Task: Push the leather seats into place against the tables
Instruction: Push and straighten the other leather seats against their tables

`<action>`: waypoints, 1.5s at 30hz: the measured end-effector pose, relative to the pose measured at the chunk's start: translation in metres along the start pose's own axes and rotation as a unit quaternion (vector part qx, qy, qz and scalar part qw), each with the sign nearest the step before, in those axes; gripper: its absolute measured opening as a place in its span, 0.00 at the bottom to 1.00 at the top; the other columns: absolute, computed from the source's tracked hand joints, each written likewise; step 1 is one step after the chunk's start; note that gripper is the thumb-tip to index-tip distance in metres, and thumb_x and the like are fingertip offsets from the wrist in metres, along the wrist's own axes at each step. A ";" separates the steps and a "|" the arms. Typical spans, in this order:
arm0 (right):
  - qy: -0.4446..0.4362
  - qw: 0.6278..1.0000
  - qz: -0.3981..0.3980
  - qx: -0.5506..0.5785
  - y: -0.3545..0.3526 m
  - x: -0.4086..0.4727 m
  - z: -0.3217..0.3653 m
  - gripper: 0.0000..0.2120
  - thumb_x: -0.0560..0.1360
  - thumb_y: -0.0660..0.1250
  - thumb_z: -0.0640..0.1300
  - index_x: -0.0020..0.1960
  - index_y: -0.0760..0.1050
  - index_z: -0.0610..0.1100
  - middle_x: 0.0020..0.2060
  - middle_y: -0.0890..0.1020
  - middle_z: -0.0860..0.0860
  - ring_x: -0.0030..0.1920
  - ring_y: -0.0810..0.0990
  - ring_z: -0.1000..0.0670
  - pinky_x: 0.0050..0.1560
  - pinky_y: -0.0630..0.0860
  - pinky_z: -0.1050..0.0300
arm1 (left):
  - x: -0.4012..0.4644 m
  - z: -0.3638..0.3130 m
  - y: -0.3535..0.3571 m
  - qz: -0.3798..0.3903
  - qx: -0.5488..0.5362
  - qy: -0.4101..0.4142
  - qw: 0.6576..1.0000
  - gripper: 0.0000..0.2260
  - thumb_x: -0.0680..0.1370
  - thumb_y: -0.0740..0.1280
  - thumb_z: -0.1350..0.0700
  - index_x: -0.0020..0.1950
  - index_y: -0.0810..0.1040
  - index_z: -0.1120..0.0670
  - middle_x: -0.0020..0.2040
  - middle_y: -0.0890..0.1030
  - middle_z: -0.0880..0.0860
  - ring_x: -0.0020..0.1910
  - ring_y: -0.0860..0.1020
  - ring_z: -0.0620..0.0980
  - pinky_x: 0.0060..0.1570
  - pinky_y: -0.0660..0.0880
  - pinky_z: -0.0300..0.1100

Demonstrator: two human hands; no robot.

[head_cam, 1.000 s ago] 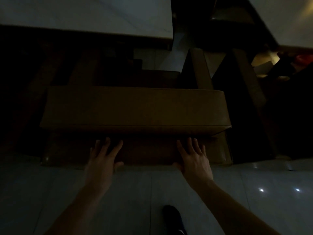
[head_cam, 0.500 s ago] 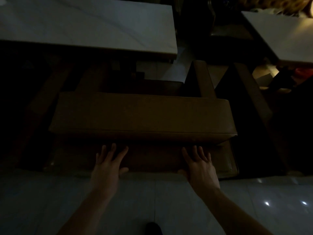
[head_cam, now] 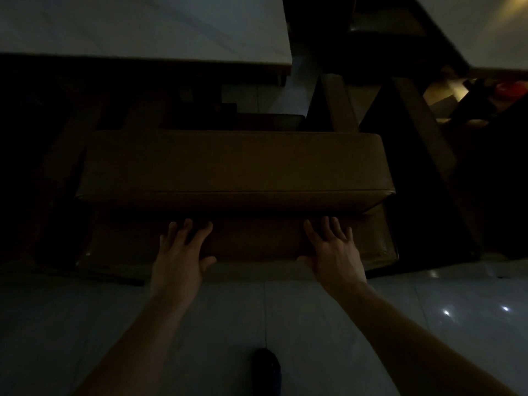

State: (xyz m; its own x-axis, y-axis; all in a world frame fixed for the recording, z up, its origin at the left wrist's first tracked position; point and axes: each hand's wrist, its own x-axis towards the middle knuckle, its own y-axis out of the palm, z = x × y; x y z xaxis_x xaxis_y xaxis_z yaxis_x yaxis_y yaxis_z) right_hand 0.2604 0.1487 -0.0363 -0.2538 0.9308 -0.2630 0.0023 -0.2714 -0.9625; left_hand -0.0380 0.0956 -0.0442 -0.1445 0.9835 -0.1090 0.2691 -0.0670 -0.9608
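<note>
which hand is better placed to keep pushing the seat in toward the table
Neither clearly: left hand and right hand both press flat on the leather seat's near side. The right sits nearer its end, the left nearer the middle.

Pale tiled floor (head_cam: 314, 324), brown leather seat (head_cam: 234, 167) standing on it

You see a dim room with a glossy pale tiled floor (head_cam: 428, 324) that carries small light reflections (head_cam: 446, 312). A warm yellow glow (head_cam: 511, 12) falls at the top right. Dark wooden frames (head_cam: 340, 104) stand behind.
</note>
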 end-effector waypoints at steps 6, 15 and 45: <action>0.006 1.000 0.008 -0.002 0.004 -0.003 0.002 0.37 0.80 0.56 0.64 0.81 0.43 0.53 0.80 0.49 0.40 0.80 0.44 0.38 0.78 0.49 0.36 | -0.005 -0.003 -0.003 -0.005 0.005 -0.005 1.000 0.30 0.77 0.69 0.46 0.77 0.63 0.44 0.78 0.61 0.57 0.77 0.54 0.62 0.74 0.55 0.57; 0.012 1.000 0.023 -0.006 0.006 -0.016 0.005 0.37 0.80 0.53 0.64 0.81 0.41 0.52 0.80 0.47 0.39 0.80 0.43 0.37 0.79 0.47 0.37 | -0.014 0.001 0.002 -0.003 -0.014 -0.010 1.000 0.30 0.75 0.71 0.48 0.75 0.66 0.45 0.77 0.64 0.57 0.77 0.55 0.63 0.74 0.57 0.58; 0.030 0.998 0.059 -0.009 0.003 0.000 0.149 0.46 0.74 0.54 0.73 0.75 0.24 0.61 0.80 0.40 0.39 0.79 0.39 0.34 0.77 0.48 0.34 | -0.007 0.102 -0.031 -0.036 0.046 0.024 0.998 0.35 0.72 0.60 0.31 0.77 0.59 0.43 0.75 0.64 0.50 0.75 0.59 0.56 0.74 0.55 0.54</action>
State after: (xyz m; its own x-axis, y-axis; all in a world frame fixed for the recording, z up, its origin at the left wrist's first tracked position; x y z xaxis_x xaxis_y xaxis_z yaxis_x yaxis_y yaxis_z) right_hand 0.1163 0.1120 -0.0290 -0.1932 0.9059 -0.3769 0.0460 -0.3753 -0.9258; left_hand -0.1420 0.0739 -0.0399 -0.1133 0.9931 -0.0290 0.1701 -0.0094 -0.9854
